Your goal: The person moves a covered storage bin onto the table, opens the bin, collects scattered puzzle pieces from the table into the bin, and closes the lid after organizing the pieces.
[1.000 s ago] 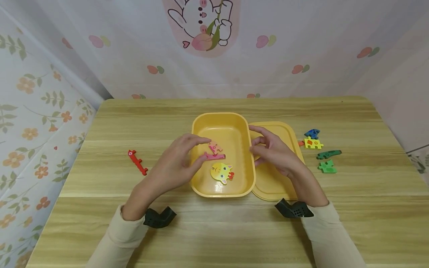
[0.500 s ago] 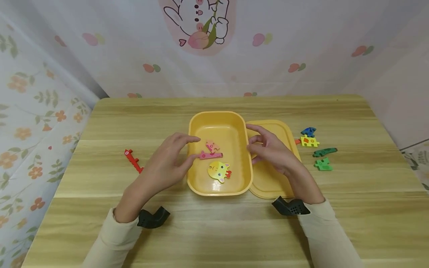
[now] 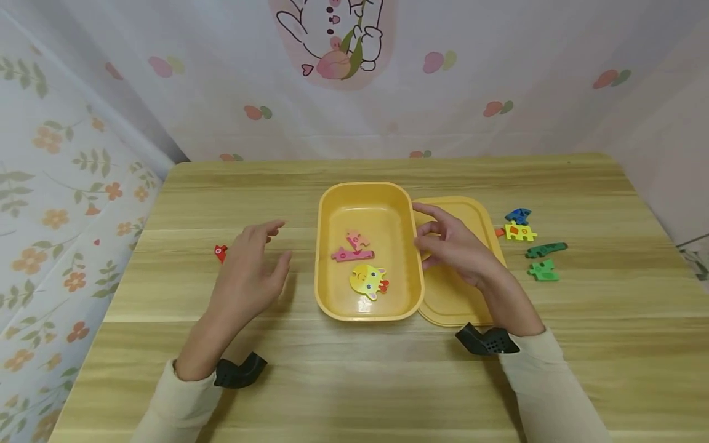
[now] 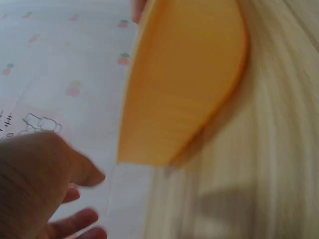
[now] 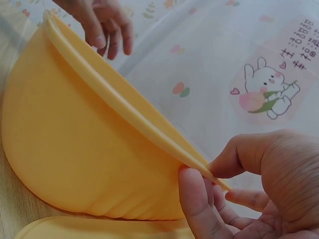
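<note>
A yellow plastic box stands in the middle of the table. Inside it lie a yellow giraffe-head puzzle piece, a pink puzzle piece and a peach-pink one. My right hand pinches the box's right rim between thumb and fingers, as the right wrist view shows. Left of the box, my left hand hovers with loosely bent fingers and holds nothing. Partly hidden behind it is a red puzzle piece.
The yellow lid lies under my right hand, beside the box. Further right are blue, yellow, dark green and light green puzzle pieces. A white printed curtain hangs behind the table.
My left hand has moved left, from over the box to near the red piece, which it now partly covers. My right hand keeps its grip on the rim.
</note>
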Motion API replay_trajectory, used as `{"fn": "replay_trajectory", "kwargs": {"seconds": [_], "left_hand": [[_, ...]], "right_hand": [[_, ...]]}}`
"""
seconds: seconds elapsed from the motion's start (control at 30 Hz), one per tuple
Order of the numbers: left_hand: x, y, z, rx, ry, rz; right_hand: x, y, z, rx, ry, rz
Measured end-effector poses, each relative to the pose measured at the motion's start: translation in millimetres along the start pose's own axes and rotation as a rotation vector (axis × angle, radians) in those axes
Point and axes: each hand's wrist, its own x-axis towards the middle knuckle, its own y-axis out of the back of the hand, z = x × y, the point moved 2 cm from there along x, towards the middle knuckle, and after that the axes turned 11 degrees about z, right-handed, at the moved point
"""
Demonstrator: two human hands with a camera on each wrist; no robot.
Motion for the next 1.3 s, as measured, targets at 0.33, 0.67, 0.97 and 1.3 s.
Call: {"fn": "replay_trajectory", "kwargs": {"seconds": [0.33, 0.67, 0.97, 1.3], "left_hand": [[-19.2, 12.0, -25.3, 0.176, 0.182, -0.084], [-28.3, 16.7, -44.3, 0.302, 0.285, -0.041], [-28.8, 21.5, -51.7, 0.279, 0.365, -0.112], [-23.4, 19.9, -61.0, 0.254, 0.340, -0.071]], "right_hand": [[0.6, -0.4, 0.9, -0.002, -0.011, 0.001], [1.2, -0.4, -0.3, 0.011, -0.010, -0.005], [0.6, -0.9, -1.0, 0.022, -0.015, -0.009], [-0.6, -0.1, -2.2, 0.022, -0.013, -0.002]]}}
